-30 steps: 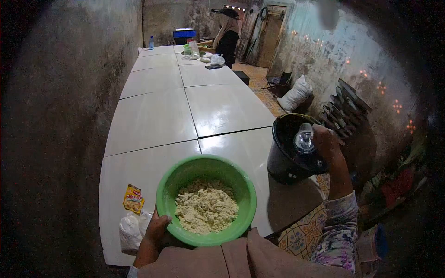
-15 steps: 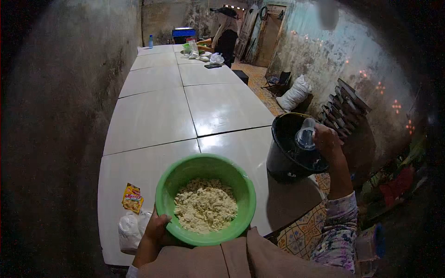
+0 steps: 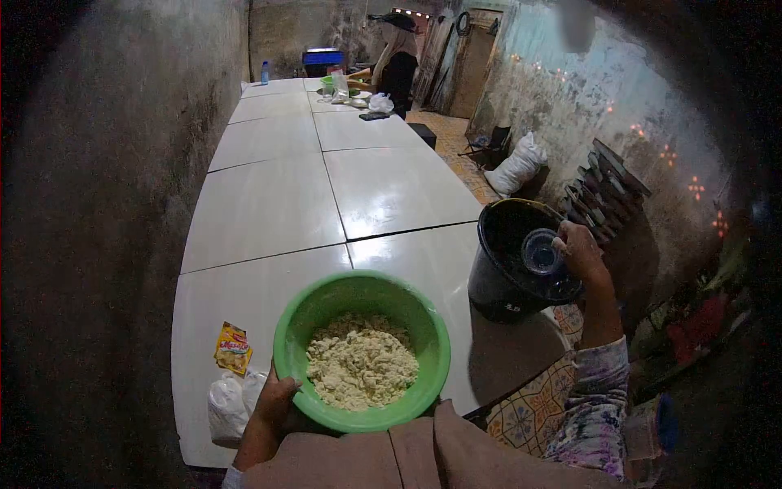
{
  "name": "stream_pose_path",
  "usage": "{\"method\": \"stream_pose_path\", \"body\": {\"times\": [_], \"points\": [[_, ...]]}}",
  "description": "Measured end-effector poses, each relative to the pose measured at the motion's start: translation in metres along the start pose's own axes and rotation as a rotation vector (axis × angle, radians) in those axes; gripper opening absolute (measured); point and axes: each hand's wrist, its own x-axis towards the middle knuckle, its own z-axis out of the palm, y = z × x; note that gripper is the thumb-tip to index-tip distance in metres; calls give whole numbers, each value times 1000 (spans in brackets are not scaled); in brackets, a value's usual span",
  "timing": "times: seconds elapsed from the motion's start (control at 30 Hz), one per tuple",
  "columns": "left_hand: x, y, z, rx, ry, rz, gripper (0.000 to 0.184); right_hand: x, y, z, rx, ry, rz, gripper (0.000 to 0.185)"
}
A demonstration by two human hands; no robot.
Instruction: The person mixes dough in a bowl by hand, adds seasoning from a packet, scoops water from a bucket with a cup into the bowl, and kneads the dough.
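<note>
My left hand [image 3: 279, 398] grips the near-left rim of a green plastic basin [image 3: 434, 326]. Crumbly pale dough [image 3: 362, 363] lies in the bottom of it. Over at the right, my right hand [image 3: 580, 248] holds a clear plastic cup [image 3: 541, 251] inside the mouth of a black bucket [image 3: 509, 285]. The cup's round opening faces me; how much water it contains I cannot tell. The bucket stands at the table's right edge. Left of the basin lie a yellow seasoning sachet [image 3: 234, 349] and a knotted white plastic bag [image 3: 229, 407].
The long white-tiled table [image 3: 261, 196] stretches away from me. At its far end a person [image 3: 397, 73] works near bags and a green bowl. A white sack [image 3: 518, 165] and stacked dark slats [image 3: 604, 191] stand along the right wall.
My right hand has shifted slightly right, and the cup has tipped from a slant so its opening now shows as a circle. The left hand and basin stay put.
</note>
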Motion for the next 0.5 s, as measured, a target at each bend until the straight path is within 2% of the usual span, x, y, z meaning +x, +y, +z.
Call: {"method": "stream_pose_path", "body": {"times": [0.03, 0.1, 0.13, 0.2, 0.43, 0.5], "points": [[3, -5, -7, -1, 0, -1, 76, 0, 1, 2, -20, -1, 0, 18], [8, -2, -15, 253, 38, -46, 73, 0, -8, 7, -71, -34, 27, 18], [5, -3, -15, 253, 37, -46, 73, 0, -11, 9, -120, -67, 52, 19], [-10, 20, 16, 10, 8, -60, 72, 0, -10, 18, -168, -65, 33, 18], [4, -4, -13, 39, 3, -70, 72, -9, -2, 39, -228, 7, -96, 15], [-1, 3, -3, 23, 25, -62, 72, -18, -23, 17, -140, -8, -52, 15]]}}
